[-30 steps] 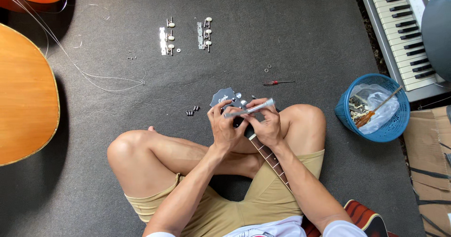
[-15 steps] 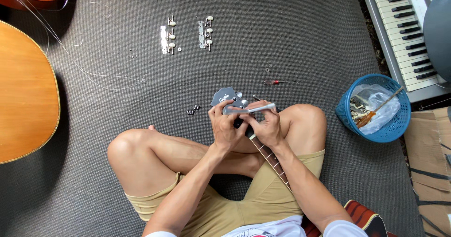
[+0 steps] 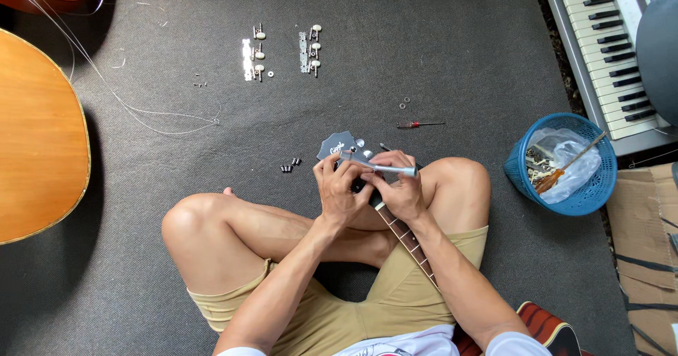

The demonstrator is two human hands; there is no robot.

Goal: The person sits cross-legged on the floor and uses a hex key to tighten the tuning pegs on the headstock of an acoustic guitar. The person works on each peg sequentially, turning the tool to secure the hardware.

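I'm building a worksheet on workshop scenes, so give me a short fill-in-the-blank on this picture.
1. Both hands, the left hand and the right hand, work at the guitar's ____.
2. The basket on the floor is ____ in colour.
3. The small screwdriver has a ____ handle.
4. A ____ keyboard lies at the upper right.

Missing words: headstock; blue; red; piano

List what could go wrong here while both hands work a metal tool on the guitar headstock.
1. The slim silver metal tool, held in both the left hand and right hand, could slip and scratch the dark grey guitar headstock.
2. The small black cylindrical parts lie loose on the dark grey carpet beside the knee; a leg shift might scatter them.
3. The tiny metal washers near the red-handled screwdriver could easily get lost.
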